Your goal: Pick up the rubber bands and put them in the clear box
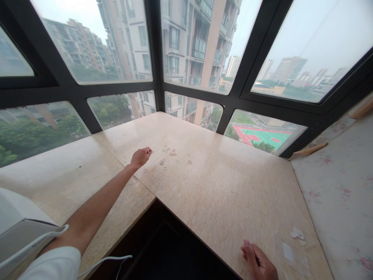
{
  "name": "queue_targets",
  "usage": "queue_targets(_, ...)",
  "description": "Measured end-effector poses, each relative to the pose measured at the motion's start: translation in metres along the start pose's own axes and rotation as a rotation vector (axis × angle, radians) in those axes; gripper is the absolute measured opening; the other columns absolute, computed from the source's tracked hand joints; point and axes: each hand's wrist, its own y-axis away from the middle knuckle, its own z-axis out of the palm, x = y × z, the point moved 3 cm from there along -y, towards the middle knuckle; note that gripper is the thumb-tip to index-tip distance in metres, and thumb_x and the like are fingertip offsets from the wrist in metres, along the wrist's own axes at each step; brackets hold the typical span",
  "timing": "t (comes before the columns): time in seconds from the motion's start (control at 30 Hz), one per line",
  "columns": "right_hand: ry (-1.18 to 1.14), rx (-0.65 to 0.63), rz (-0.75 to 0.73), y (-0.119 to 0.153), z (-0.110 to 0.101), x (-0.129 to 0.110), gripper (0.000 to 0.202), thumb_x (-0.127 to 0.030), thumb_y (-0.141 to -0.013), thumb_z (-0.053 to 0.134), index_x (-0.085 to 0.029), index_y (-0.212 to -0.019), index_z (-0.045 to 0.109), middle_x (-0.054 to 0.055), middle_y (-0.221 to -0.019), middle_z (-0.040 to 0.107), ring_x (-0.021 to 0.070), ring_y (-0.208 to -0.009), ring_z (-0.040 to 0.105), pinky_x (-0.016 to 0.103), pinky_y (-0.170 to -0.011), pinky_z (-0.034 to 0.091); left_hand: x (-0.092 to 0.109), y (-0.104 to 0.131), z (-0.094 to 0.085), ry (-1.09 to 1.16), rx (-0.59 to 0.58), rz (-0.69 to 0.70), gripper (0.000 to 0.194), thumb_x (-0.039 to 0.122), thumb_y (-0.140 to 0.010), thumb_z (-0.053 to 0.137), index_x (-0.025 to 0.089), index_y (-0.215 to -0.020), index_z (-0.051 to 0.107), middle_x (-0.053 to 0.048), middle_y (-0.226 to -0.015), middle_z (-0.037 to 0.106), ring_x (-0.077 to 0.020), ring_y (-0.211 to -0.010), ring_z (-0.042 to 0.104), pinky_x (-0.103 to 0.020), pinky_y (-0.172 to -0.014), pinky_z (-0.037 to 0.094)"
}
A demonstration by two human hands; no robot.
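Note:
My left hand (140, 157) reaches out over the pale marble-patterned counter (210, 182), fingers pinched together. A small thin ring (153, 152) shows at its fingertips, seemingly gripped there. Just to the right, several similar thin rings (171, 154) lie loosely scattered, some overlapping; their material is too small to tell. One stray ring (146, 170) lies nearer to me, below the hand. At the lower right my right hand (258, 261) is curled closed by the counter's front edge, with nothing visible in it.
Clear plastic packaging with a white label (288, 252) lies right of my right hand. A white box (21, 221) and a white cable (32, 247) are at lower left. Dark-framed windows (157, 50) rise behind the counter; floral wallpaper (340, 186) covers the right wall. The front edge has a dark recess.

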Motion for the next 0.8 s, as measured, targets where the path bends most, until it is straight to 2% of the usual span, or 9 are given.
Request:
queue_targets(0.13, -0.02, 0.002, -0.009, 0.0, 0.0, 0.001, 0.058, -0.072, -0.078, 0.045, -0.018, -0.066, 0.063, 0.007, -0.071, 0.066, 0.0222, -0.071, 0.063, 0.027, -0.068, 0.046, -0.002, -0.002, 0.003, 0.032, 0.013, 0.007, 0.026, 0.018, -0.083, 0.046, 0.016, -0.102, 0.065, -0.008, -0.1, 0.068, -0.0231, -0.092, 0.062, -0.03, -0.08, 0.044)
queue_targets(0.33, -0.021, -0.008, -0.002, 0.0, 0.0, 0.002, 0.057, -0.07, -0.079, 0.046, -0.017, -0.066, 0.063, 0.007, -0.071, 0.066, 0.0221, -0.072, 0.063, 0.027, -0.069, 0.046, -0.005, -0.002, 0.003, 0.077, 0.009, -0.016, 0.023, 0.016, -0.08, 0.048, 0.016, -0.097, 0.063, -0.004, -0.097, 0.068, -0.0146, -0.065, 0.063, -0.027, -0.08, 0.044)
queue_targets(0.5, 0.003, -0.017, -0.019, -0.001, 0.0, 0.004, 0.058, -0.07, -0.079, 0.045, -0.017, -0.065, 0.064, 0.007, -0.072, 0.066, 0.0224, -0.072, 0.063, 0.027, -0.067, 0.047, -0.001, -0.002, 0.004, 0.057, 0.04, -0.03, 0.022, 0.022, -0.079, 0.052, 0.017, -0.098, 0.063, -0.005, -0.093, 0.067, -0.0204, -0.082, 0.062, -0.03, -0.078, 0.044)
queue_targets(0.57, 0.014, -0.015, -0.027, -0.003, 0.0, 0.008, 0.058, -0.07, -0.079, 0.045, -0.017, -0.066, 0.065, 0.007, -0.072, 0.067, 0.0223, -0.072, 0.064, 0.027, -0.067, 0.048, 0.007, 0.001, 0.012, 0.061, 0.021, 0.014, 0.025, 0.028, -0.081, 0.053, 0.017, -0.101, 0.063, -0.006, -0.095, 0.066, -0.0212, -0.086, 0.061, -0.03, -0.078, 0.045)
queue_targets(0.67, 0.023, -0.044, -0.034, -0.007, 0.0, 0.016, 0.058, -0.07, -0.079, 0.045, -0.017, -0.066, 0.065, 0.008, -0.073, 0.067, 0.0224, -0.072, 0.065, 0.027, -0.067, 0.049, 0.025, 0.008, 0.033, 0.063, -0.092, 0.189, 0.036, 0.037, -0.083, 0.053, 0.015, -0.11, 0.062, -0.01, -0.11, 0.063, -0.0227, -0.1, 0.058, -0.031, -0.088, 0.043)
queue_targets(0.73, 0.033, -0.077, -0.039, -0.009, 0.001, 0.02, 0.06, -0.071, -0.078, 0.045, -0.017, -0.066, 0.066, 0.008, -0.073, 0.068, 0.0225, -0.072, 0.065, 0.026, -0.065, 0.049, 0.036, 0.013, 0.049, 0.049, -0.18, 0.274, 0.036, 0.036, -0.081, 0.056, 0.015, -0.109, 0.063, -0.012, -0.117, 0.06, -0.0255, -0.108, 0.054, -0.033, -0.094, 0.04)
queue_targets(0.8, 0.035, -0.093, -0.047, -0.011, 0.0, 0.022, 0.06, -0.072, -0.078, 0.045, -0.016, -0.066, 0.066, 0.009, -0.073, 0.068, 0.0225, -0.071, 0.065, 0.026, -0.065, 0.05, 0.043, 0.016, 0.06, 0.039, -0.226, 0.28, 0.029, 0.031, -0.078, 0.059, 0.015, -0.101, 0.067, -0.013, -0.116, 0.06, -0.0273, -0.106, 0.054, -0.035, -0.093, 0.041)
